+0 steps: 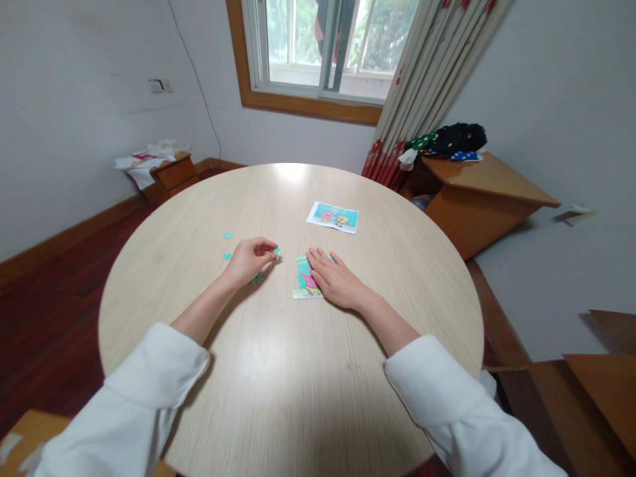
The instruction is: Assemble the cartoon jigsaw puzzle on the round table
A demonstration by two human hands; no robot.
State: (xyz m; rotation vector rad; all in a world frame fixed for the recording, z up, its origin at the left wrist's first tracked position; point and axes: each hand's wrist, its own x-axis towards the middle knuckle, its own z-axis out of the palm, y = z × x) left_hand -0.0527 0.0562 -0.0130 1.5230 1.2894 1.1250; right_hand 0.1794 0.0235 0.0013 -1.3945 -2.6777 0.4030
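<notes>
My left hand [250, 259] is curled in a pinch on a small teal puzzle piece [277, 252], just above the round wooden table [278, 391]. Flat on a partly assembled jigsaw puzzle [302, 281] lies my right hand [335, 278], fingers stretched out and covering most of it. Loose teal pieces rest near the left hand: one piece [228, 235] farther back, another piece [227, 256] beside the wrist, and one piece [257, 278] under the hand. A printed reference picture [332, 216] lies farther back on the table.
A wooden side table [489, 182] with dark clothes [454, 140] stands at the right by a curtain [427, 79]. A small cabinet [173, 173] with papers sits at the left wall. Wooden boards [603, 381] lean at the lower right.
</notes>
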